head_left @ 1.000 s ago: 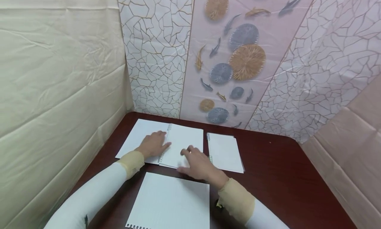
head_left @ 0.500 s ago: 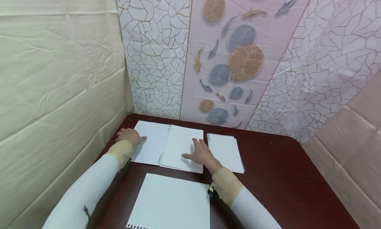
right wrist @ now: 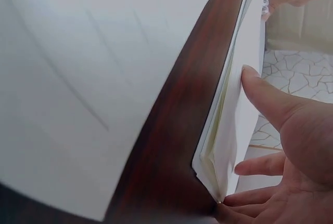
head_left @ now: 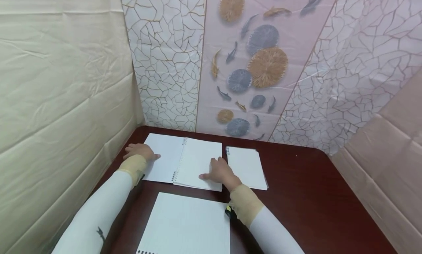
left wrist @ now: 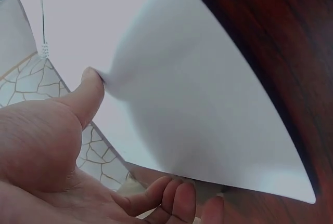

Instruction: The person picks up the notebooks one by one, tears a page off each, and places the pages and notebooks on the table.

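A spiral notebook [head_left: 201,162] lies spread open at the back left of the dark table, its blank white pages on both sides of the coil. My left hand [head_left: 141,151] holds its left edge; in the left wrist view the thumb [left wrist: 92,86] presses on the page and the fingers curl at the border. At the opposite edge, my right hand [head_left: 219,172] grips the right-hand pages. The right wrist view has that thumb [right wrist: 255,81] on top of the page stack [right wrist: 242,115] and the other fingertips along its outer edge and corner.
A smaller spiral notebook [head_left: 245,169] lies just right of the open one. Nearer the front is a lined sheet [head_left: 188,224] with holes along its near edge. Patterned cloth [head_left: 168,63] hangs behind the dark red table [head_left: 303,202], and beige cloth [head_left: 59,81] lines the left side.
The left hand has moved left from the coil to the notebook's left edge. The right hand has gone from above the page to the right edge and lowered onto it.
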Tool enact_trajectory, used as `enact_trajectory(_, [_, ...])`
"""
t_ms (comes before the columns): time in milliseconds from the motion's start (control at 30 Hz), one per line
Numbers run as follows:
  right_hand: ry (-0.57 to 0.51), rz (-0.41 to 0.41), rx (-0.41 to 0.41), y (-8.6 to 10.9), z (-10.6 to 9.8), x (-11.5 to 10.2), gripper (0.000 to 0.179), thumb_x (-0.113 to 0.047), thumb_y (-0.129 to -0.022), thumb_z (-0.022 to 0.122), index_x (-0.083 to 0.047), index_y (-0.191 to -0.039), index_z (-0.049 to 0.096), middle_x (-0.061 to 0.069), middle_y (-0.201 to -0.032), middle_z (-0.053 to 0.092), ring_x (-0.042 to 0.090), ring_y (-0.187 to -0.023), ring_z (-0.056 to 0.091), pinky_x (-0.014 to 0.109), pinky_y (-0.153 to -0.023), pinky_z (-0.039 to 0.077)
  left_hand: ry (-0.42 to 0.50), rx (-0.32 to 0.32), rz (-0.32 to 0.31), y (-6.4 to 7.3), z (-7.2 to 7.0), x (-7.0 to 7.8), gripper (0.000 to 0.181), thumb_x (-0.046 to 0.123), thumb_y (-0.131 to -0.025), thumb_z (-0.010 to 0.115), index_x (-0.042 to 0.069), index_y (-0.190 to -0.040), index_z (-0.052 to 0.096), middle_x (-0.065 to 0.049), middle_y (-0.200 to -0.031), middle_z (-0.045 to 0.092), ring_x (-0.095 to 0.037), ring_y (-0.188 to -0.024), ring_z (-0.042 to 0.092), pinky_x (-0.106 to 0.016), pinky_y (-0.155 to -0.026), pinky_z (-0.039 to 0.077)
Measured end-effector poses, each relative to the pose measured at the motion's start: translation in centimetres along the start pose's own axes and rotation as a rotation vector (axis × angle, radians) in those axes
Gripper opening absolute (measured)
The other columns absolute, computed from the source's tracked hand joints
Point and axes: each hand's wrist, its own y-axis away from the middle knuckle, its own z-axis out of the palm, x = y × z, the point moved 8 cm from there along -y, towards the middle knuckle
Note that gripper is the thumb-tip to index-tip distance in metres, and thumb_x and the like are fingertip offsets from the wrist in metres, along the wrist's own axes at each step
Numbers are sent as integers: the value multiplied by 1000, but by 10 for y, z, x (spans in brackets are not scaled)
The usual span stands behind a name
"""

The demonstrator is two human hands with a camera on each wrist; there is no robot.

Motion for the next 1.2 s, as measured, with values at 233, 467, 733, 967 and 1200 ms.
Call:
enact_trajectory(233, [14,3,-2,-2,-1,0,95,-57,-87,84,6,-149,52,26,-146,55,39,-138,51,49,-111,49,64,25,-19,0,3,3,102,59,-88,78,-28,-130,46,-43,-125,36,-55,-128,35,-72,-100,45])
enact_trajectory(467, [6,-10,-11,-1,0,-1,94,-57,-89,82,7,-150,52,29,-151,51,41,-144,47,51,-113,47,-40,41,18,1,7,12,123,70,-86,73,-31,-143,33,-53,-140,28,-62,-133,33,-73,-104,42])
enact_trajectory(733, [24,-13,-5,-1,1,0,93,-59,-88,82,6,-149,53,28,-148,53,40,-141,49,50,-112,48,52,2,-41,-2,6,7,137,66,-84,79,-28,-153,7,-51,-156,10,-63,-144,21,-74,-111,35])
enact_trajectory(967, [31,-14,1,0,-1,-2,92,-58,-88,83,7,-147,55,28,-145,54,40,-138,51,50,-110,49,82,-18,-53,-3,5,4,140,66,-82,80,-27,-154,3,-50,-157,6,-63,-146,16,-76,-110,35])
enact_trajectory(1200, [39,-6,-4,-1,-1,-1,93,-59,-88,82,6,-147,55,28,-145,55,39,-138,52,49,-110,50,94,-70,-46,-5,7,7,146,66,-82,81,-26,-154,-7,-49,-161,-9,-64,-151,3,-77,-115,27])
